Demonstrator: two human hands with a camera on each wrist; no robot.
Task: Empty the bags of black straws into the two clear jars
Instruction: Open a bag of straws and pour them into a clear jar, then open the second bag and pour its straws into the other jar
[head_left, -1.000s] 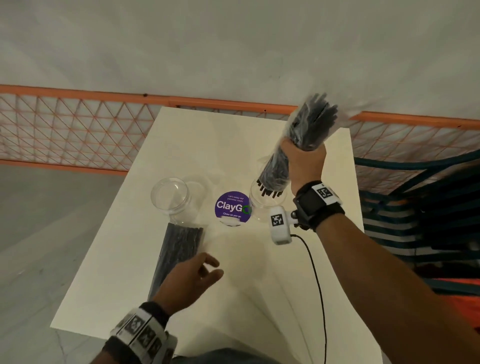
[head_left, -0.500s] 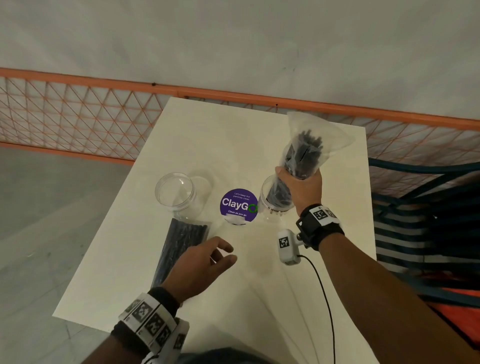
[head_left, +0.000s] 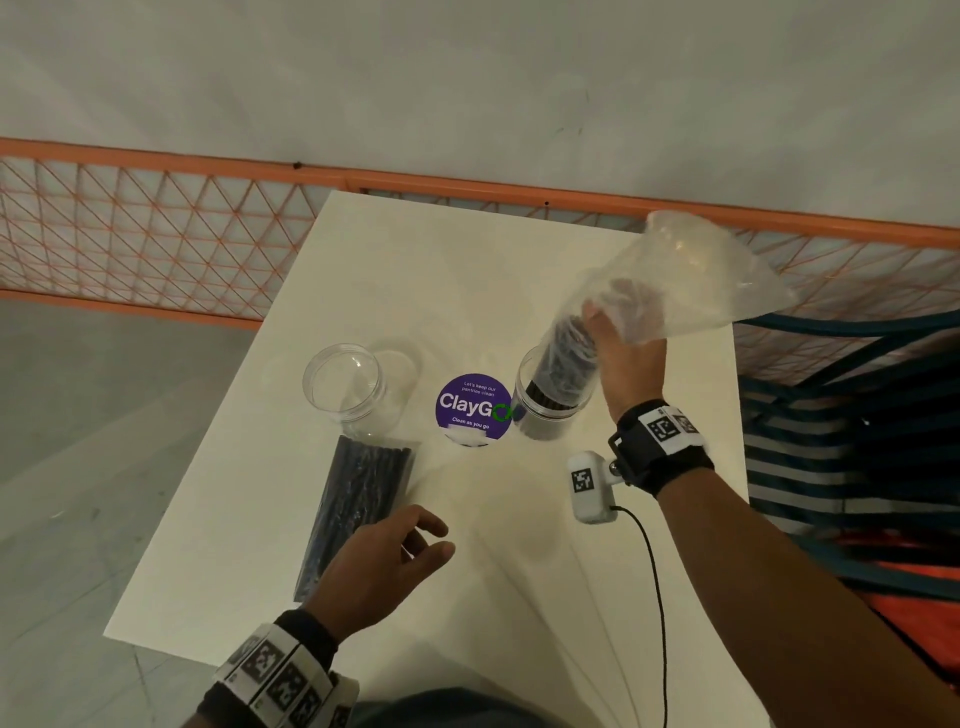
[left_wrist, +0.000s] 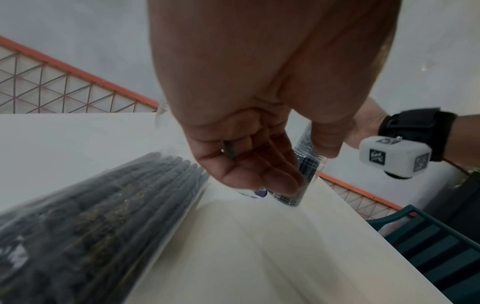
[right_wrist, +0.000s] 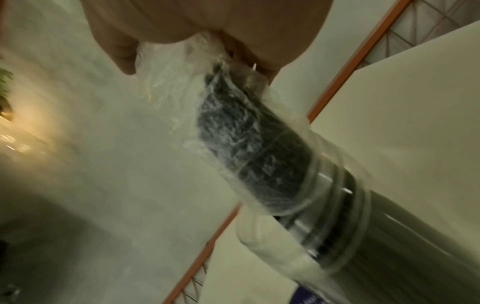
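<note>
A white table (head_left: 467, 291) stands against an orange mesh fence (head_left: 130, 228), its right edge beside teal-striped seating (head_left: 841, 467). Two clear jars stand mid-table with a purple sticker (head_left: 470, 410) between them. The left jar (head_left: 345, 387) holds nothing; the right jar (head_left: 553, 400) is packed with black straws (head_left: 566, 353) that stand upright and rise above its rim. A clear bag (head_left: 691, 280), mouth down, sleeves the straw tops and reaches to the jar's neck, seen in the right wrist view (right_wrist: 259, 156); its upper part is slack, crumpled and billows to the right. The right hand (head_left: 631, 353) grips this bag above the straw tops, fingers and thumb closed round the gathered plastic, wrist raised over the jar. A second bag (head_left: 358, 504), full of black straws, lies flat on the table in front of the left jar, running toward the near edge. The left hand (head_left: 384, 566) hovers just beside that bag's near end, fingers loosely curled, holding nothing. Bare tabletop lies behind the jars up to the fence, and in front of the right jar to the near edge.
</note>
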